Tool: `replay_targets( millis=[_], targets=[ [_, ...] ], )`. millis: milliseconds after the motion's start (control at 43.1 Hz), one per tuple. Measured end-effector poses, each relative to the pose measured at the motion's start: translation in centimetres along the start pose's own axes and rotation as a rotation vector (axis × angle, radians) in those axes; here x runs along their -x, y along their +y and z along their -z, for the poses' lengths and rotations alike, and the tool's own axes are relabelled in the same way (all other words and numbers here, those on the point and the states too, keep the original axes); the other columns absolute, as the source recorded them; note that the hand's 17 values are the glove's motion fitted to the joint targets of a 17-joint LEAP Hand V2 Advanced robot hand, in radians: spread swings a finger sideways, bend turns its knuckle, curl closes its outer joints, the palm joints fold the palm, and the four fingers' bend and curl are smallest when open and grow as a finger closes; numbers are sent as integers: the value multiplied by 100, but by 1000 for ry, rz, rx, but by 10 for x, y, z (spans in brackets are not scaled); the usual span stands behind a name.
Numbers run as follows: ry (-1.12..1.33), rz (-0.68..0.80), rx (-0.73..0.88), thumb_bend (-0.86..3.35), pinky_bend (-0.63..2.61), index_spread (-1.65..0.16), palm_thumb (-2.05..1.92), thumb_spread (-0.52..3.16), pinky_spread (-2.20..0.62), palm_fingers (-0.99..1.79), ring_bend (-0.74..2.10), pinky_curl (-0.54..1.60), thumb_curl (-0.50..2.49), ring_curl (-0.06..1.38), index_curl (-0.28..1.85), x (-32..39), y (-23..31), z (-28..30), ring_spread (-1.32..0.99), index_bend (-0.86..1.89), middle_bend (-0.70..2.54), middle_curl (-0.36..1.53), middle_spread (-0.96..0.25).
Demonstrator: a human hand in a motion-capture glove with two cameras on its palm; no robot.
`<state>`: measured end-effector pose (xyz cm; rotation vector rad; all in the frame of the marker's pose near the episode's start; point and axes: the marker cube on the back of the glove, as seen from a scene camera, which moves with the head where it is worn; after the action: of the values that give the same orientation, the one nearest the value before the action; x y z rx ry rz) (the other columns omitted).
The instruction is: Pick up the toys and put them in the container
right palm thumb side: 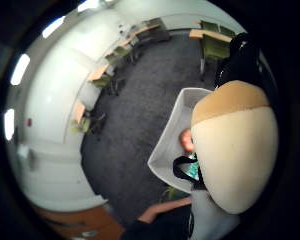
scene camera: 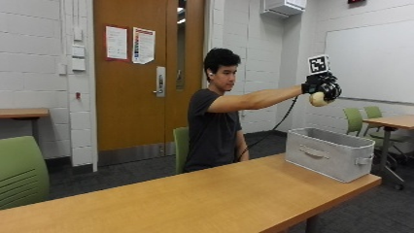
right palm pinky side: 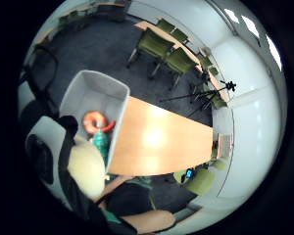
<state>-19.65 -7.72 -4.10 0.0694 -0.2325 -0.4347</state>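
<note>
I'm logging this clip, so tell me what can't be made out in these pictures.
- Outside view: the grey container's wall hides whatever lies inside.
- Palm views: the cream toy in the gloved right hand covers part of the container; the teal toy beside the orange ring is half hidden, its kind unclear.

The container looks like grey cloth, the table smooth glossy wood, the floor rough carpet.

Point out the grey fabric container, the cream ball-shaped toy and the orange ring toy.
Grey fabric container (scene camera: 328,154): outside view, on its long side wall.
Cream ball-shaped toy (right palm thumb side: 237,157): thumb side palm view, on its pale lower half.
Orange ring toy (right palm pinky side: 89,121): little finger side palm view, on the ring's band, inside the container.
</note>
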Motion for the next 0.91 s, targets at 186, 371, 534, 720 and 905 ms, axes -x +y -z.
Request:
replay_targets(
  millis=[186,371,534,720,905],
  targets=[
    [31,-69,22,8,91,-46,67,52,-45,108,109,41,101,55,50,14,-12,-25,-46,17,66,75,-47],
    [123,-58,53,7,91,-46,67,52,-45,108,109,41,105,55,54,20,-12,-50,-46,17,65,77,-48],
    [120,-80,157,-14,109,-39,19,88,-27,-10,77,52,83,54,59,14,-11,-65,-33,17,24,67,-31],
    [213,-63,144,-13,106,-36,-14,99,-14,-14,44,41,62,33,47,-22,-4,-65,-22,13,14,54,-17],
    [183,-92,121,-11,98,-34,-15,106,-11,-13,37,37,47,30,44,25,22,-59,-21,15,16,49,-12]
  ],
)
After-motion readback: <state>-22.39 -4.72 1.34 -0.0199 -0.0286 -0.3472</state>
